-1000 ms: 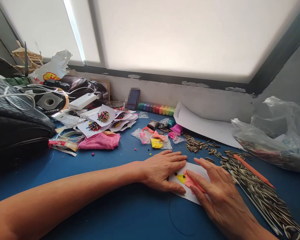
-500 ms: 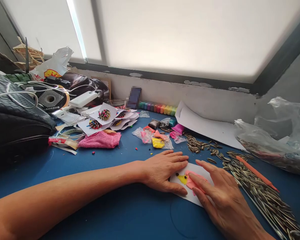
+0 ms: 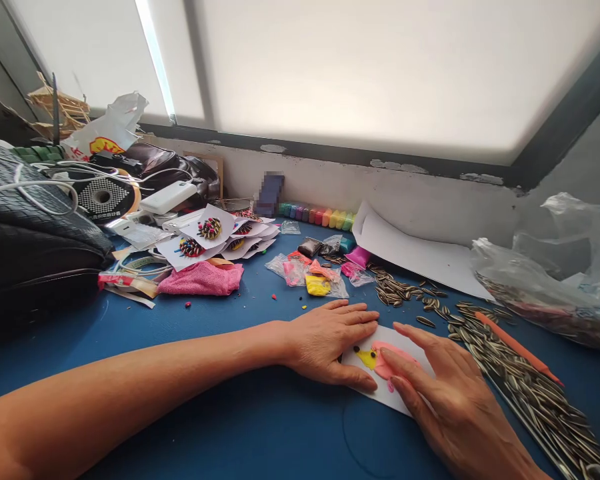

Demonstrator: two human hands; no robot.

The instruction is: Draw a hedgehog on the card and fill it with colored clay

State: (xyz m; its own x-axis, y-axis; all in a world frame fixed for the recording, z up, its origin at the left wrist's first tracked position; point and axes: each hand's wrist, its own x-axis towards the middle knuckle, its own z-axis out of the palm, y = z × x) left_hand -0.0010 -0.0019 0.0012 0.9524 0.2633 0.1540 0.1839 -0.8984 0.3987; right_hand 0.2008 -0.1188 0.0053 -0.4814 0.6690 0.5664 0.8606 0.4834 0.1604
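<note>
A white card [image 3: 387, 395] lies on the blue table. On it is a flat clay figure with a pink body [image 3: 389, 359], a yellow head [image 3: 367, 359] and two black dots. My left hand [image 3: 333, 343] lies flat across the card's left part, fingers stretched out and thumb along the lower edge. Over the card's right part is my right hand [image 3: 445, 383], its fingers spread. A fingertip touches the pink clay, and the fingers hide the body's right part.
Sunflower seeds [image 3: 535, 400] spread along the right, with an orange clay tool [image 3: 517, 347] on them. Bags of coloured clay [image 3: 317, 285] lie behind the card. Finished-looking seed cards [image 3: 210, 230], a pink cloth [image 3: 200, 278] and a black bag [image 3: 35, 267] are at left.
My right hand's fingertips have shifted slightly over the pink clay, the thumb drawn a little to the right. My left hand stays flat on the card.
</note>
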